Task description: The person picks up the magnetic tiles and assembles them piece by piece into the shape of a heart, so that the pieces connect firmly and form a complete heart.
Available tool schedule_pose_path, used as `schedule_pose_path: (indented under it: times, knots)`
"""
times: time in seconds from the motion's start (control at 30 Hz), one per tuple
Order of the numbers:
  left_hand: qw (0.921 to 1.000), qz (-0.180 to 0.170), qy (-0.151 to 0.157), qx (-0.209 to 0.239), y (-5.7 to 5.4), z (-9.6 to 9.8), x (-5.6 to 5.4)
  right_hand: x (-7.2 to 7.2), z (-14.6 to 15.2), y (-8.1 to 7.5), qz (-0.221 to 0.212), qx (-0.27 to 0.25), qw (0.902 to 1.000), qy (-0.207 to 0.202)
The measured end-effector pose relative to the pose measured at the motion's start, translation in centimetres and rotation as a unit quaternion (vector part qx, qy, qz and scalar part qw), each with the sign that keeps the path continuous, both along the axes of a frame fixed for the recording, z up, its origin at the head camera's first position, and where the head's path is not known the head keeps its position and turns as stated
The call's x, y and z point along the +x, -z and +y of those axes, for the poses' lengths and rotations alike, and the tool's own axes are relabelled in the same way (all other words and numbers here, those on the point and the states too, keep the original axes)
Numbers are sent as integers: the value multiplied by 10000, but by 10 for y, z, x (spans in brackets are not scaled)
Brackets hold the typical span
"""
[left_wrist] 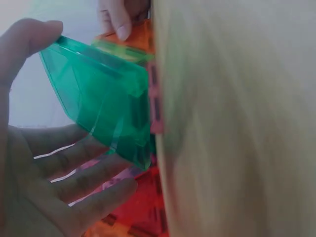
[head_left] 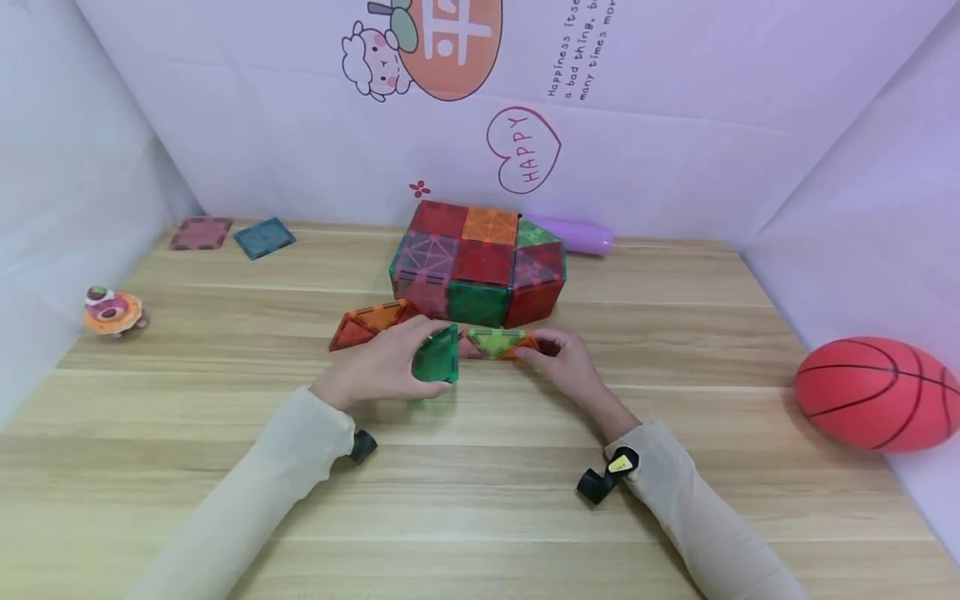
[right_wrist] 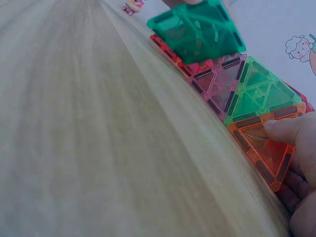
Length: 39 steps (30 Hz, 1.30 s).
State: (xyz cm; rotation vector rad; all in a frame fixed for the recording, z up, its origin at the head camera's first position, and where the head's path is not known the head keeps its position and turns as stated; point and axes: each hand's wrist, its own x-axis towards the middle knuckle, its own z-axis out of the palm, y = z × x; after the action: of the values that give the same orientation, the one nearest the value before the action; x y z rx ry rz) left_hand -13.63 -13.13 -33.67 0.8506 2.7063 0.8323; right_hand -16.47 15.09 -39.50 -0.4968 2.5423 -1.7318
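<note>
My left hand (head_left: 382,362) holds a green magnetic tile (head_left: 437,352) between its thumb and fingers, tilted above the table. In the right wrist view, that green tile overlaps the far end of a strip of triangular magnetic tiles. Along this strip, a pink triangle (right_wrist: 220,85) meets a light green triangle (right_wrist: 260,91), and an orange triangle (right_wrist: 266,150) forms the near end. My right hand (head_left: 566,367) pinches the orange triangle, thumb on its face. Behind the strip stands a box-like build (head_left: 483,262) of red, green, orange and purple tiles.
Red and orange tiles (head_left: 371,323) stand beyond my left hand. A purple cylinder (head_left: 573,236) lies behind the build. Pink (head_left: 201,233) and blue (head_left: 264,238) tiles lie back left, above a small doughnut-shaped toy (head_left: 112,312). A red ball (head_left: 877,393) sits at the right.
</note>
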Motion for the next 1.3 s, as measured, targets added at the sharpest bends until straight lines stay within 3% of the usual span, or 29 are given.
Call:
schedule_pose_path:
  times: [0.2,0.3,0.6,0.8,0.93,1.07,1.3]
  knots:
    - [9991,-395,-32,125,8,7,-1,0,0,-2,68,157,9998,-63]
    - [9985,-512,-50,171,10,7,-1,6,-4,-16,42,312,9995,-77]
    - [9973,-654,69,321,17,-2,0,-2,-1,-6,0,406,9990,-200]
    - [9958,-783,30,475,23,-8,0,-5,-3,-31,-68,818,9949,-593]
    - [9946,-893,-7,523,26,-10,-2,-10,-13,-55,336,962,9901,-967]
    - [9946,-861,45,575,28,-11,-5,-18,-39,-90,872,1550,9739,-1410]
    - [9943,-797,52,702,29,-11,-6,-31,-113,-148,1192,2883,9192,-2405]
